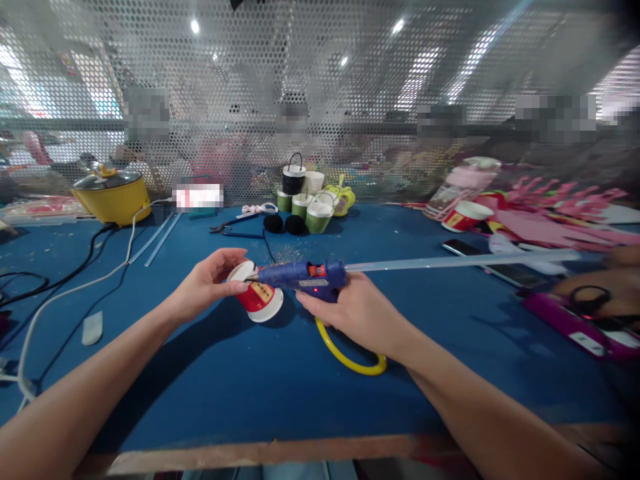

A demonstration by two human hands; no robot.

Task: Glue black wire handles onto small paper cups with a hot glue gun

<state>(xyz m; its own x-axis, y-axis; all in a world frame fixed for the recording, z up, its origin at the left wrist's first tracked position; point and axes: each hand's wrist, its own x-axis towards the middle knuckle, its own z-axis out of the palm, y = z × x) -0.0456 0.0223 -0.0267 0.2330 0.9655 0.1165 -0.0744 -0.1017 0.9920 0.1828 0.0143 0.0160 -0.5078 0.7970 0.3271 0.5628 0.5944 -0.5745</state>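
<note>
Near the middle of the blue table, my left hand (207, 283) holds a small red and white paper cup (259, 299), tilted, with its white base end between thumb and fingers. My right hand (363, 310) is wrapped round the handle of a blue glue gun (305, 279). The gun points left, and its nozzle meets the cup's white end beside my left thumb. A long clear glue stick (465, 261) sticks out from the back of the gun. A yellow cable (350, 363) curves below my right hand.
Behind stand small green and white cups (319, 215), black pompoms (295, 225) and pliers (227, 225). A yellow pot (111, 197) and cables lie left. At right are phones, another red cup (467, 215), pink pieces (560, 227) and a person's hand by a purple object (575, 323).
</note>
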